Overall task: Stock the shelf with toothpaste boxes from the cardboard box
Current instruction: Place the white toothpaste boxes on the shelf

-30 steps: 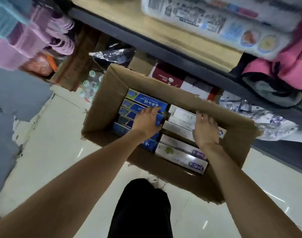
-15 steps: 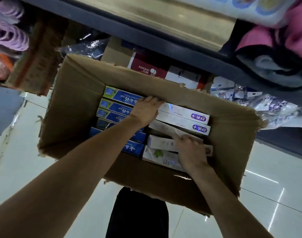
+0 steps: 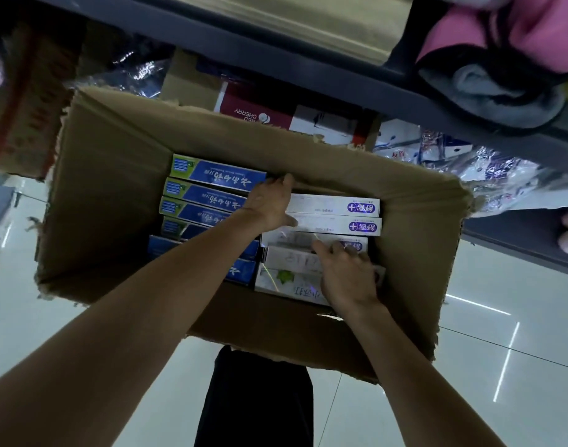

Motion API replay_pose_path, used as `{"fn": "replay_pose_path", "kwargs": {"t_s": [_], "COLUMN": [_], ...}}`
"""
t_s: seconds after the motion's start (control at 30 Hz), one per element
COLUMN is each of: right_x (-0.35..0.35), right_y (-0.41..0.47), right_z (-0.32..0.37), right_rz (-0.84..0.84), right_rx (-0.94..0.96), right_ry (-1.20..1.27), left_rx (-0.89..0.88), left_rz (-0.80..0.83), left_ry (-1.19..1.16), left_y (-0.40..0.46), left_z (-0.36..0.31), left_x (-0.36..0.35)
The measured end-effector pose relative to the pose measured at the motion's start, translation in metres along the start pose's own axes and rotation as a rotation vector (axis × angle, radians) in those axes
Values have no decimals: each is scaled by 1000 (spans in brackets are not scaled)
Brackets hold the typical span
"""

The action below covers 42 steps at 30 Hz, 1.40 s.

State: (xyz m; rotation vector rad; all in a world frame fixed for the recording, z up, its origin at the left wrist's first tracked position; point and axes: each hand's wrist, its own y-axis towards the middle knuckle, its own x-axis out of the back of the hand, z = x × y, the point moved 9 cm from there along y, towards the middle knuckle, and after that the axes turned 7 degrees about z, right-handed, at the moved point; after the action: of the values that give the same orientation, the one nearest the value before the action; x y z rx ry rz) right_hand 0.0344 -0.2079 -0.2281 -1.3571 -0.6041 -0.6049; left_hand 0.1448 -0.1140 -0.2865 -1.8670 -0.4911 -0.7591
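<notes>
An open cardboard box (image 3: 115, 195) stands on the floor below the shelf (image 3: 308, 69). Its left half holds a row of blue toothpaste boxes (image 3: 211, 175); its right half holds white toothpaste boxes (image 3: 334, 208) with purple logos. My left hand (image 3: 269, 201) is at the left ends of the two farthest white boxes, fingers over the far side and thumb on the near side, gripping them. My right hand (image 3: 347, 275) lies over the nearer white boxes (image 3: 289, 279), its fingers curled into the gap beside the third one.
Under the shelf behind the box lie a red-and-white carton (image 3: 260, 111) and plastic-wrapped packs (image 3: 489, 169). Pink and grey cloth (image 3: 502, 88) rests on the shelf at the right. A brown carton (image 3: 21, 101) stands at the left. My dark trouser leg (image 3: 257, 401) is below, on glossy floor tiles (image 3: 502, 317).
The view has closed in on the box. My right hand moved from the far white boxes to the near ones. My left hand shifted from the blue boxes to the white boxes' left ends.
</notes>
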Motion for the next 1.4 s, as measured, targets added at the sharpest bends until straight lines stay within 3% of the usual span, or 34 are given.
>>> {"fn": "replay_pose_path", "kwargs": {"t_s": [0.2,0.37,0.47,0.57,0.63,0.83,0.97,1.13,1.23,1.3,1.4], "right_x": [28,97,137,172,197,254,271,285,291,305,337], "right_y": [-26,-94,-141,-200,-242,-348,-394,-420,-421,-422,-441], "right_z": [2,-1,-16,-17,-13,2,10,-45,-96,-131,-189], "right_rz": [-78,-168,-139,-142,-148,-182,-98,-226,-285,-329,-358], "right_rx": [28,5,-93,-134,-173,-106,63,-27,-92,17,150], "right_ry": [72,247,668,1288,1557,1913,2271,2082,2144,2138,1943], "left_rx": [-138,-29,148,229,241,124,24,-65,-142,-163,-144], "left_rz": [-178,-191,-128,-205,-261,-296,-234,-305,-285,-288,-364], "left_ry": [76,-207,-349,-902,-1219,-1583,-1639,-1533,-1551,-1544,-1608], "left_y": [-30,-126,-209,-297,-348,-456,-485,-481,-462,-447,-428], "left_z": [-13,20,50,56,42,-38,-102,-175,-225,-258,-315], "left_x": [39,99,123,146,161,204,227,267,283,289,291]}}
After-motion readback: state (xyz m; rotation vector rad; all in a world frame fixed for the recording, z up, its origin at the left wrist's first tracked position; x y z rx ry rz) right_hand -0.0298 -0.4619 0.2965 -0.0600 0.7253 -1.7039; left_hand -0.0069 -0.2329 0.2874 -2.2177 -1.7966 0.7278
